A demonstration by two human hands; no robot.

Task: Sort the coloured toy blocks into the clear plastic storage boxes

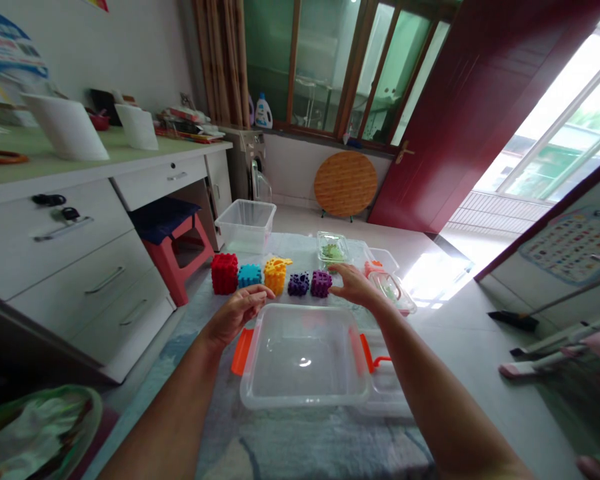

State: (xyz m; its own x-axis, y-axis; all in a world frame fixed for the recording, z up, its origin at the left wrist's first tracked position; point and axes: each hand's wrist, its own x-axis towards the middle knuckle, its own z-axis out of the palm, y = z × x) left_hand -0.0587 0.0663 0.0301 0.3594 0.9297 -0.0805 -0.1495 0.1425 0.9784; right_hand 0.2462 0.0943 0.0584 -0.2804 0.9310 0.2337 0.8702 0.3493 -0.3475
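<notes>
Interlocking toy cubes (pixel 275 277) stand in a single row across a patterned rug (pixel 305 453) on the floor, running from a red cube (pixel 225 273) through a smaller teal cube (pixel 250 275) and a yellow cube (pixel 275 276) to two small purple cubes (pixel 298 284) (pixel 321 283). The row lies just beyond a transparent plastic tub (pixel 304 357) with orange side handles (pixel 243 351), set squarely before the person, apparently so that cubes and tub are both within easy reach. Neither hand holds anything. The left hand (pixel 237 313) hovers over the tub's near-left corner, its grip open and fingertips just short of the yellow cube. The right hand (pixel 353 285) is spread wide beside the end purple cube, its grip also open, with the fingers near the cube's top edge; contact cannot be told from this angle. The hands flank the tub's far rim, a stance that seems to keep both in range of the row. Beyond the cubes sit a transparent bin (pixel 245 223) and a small tray of green pieces (pixel 333 250), with a lidded container (pixel 390 290) to the right, all off the hands' immediate path.
</notes>
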